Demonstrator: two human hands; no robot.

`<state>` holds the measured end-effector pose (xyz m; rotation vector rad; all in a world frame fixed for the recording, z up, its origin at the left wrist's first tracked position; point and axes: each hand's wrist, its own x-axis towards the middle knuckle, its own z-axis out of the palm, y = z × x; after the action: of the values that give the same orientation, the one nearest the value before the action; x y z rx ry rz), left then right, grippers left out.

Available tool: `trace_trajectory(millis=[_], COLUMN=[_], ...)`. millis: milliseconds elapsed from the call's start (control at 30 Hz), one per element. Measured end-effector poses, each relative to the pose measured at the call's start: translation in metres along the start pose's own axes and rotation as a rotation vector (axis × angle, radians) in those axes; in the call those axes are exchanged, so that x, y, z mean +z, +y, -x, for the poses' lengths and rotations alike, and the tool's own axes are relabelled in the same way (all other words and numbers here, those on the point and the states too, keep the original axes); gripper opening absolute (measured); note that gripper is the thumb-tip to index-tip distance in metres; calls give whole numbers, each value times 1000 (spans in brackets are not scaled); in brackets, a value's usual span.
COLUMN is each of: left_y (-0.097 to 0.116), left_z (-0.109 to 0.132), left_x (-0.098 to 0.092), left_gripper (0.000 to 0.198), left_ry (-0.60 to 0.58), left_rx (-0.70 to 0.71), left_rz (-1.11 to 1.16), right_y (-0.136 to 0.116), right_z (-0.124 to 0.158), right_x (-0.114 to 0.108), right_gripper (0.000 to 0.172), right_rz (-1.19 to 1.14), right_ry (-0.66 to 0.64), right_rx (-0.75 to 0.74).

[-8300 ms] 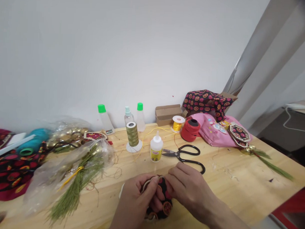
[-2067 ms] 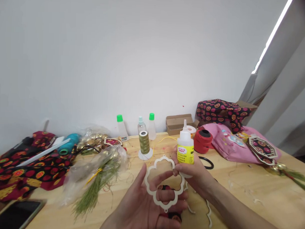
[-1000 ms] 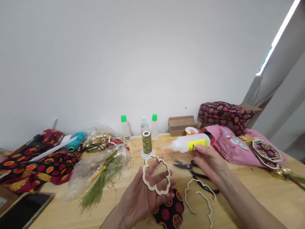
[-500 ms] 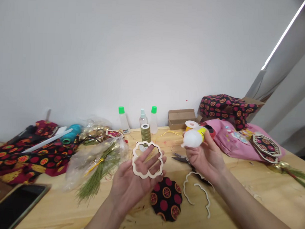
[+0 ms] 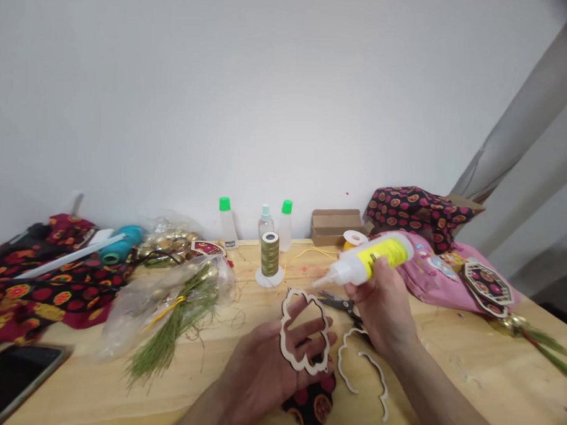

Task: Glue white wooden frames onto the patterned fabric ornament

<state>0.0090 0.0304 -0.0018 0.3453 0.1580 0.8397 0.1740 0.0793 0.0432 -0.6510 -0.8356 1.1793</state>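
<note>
head view is showing the left hand (image 5: 263, 373) lying palm up with fingers spread, and the frame (image 5: 284, 324) is resting loose across those fingers, not pinched, tilting a little toward the right. the right hand (image 5: 382, 309) is wrapping around the glue (image 5: 375, 260), holding it almost on its side above the table (image 5: 446, 342), with the nozzle pointing left and down toward the frame's upper edge but not touching it. both are hovering over the table's near middle, with the fabric (image 5: 311, 402) peeking out under the left fingers, the offcuts (image 5: 340, 363) lying just beside it and the scissors (image 5: 338, 303) partly hiding behind the right hand. the spool (image 5: 269, 254) is standing farther back.

judging by this, the gluing step is just starting: the bottle is aiming, and no glue is showing on the wood. the next move is calling for bringing the tip onto the thin rim, keeping the left palm level and steady, and squeezing gently so the bead is staying on the narrow band.
</note>
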Motion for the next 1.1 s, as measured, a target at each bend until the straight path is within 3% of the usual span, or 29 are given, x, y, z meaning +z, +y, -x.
trace_trajectory(millis=[100,200,400,500,767,1100], left_y=[-5,-9,-12,-12,-13,-13], left_z=[0,-1,-5,-6,-6,-7], left_x=[-1,-3,-10,-11,-10,-11], left_gripper=[48,52,49,49,48,41], left_ry=[-28,-56,-64,-63,-28,-36], left_rx=[-47,-69,-68,-72,-62,-75], left_rz=[-4,-8,46,70,70,76], right_y=[4,2,-1,-1,-1,7], right_z=[9,16,19,17,20,28], right_x=[-8,-10,-12,-11,-2,-10], right_gripper=[35,28,22,20,16,24], right_rz=[189,395,564,656,643,683], right_ry=[10,25,139,107,40,230], right_rx=[-18,-58,-193,-265,-384,-355])
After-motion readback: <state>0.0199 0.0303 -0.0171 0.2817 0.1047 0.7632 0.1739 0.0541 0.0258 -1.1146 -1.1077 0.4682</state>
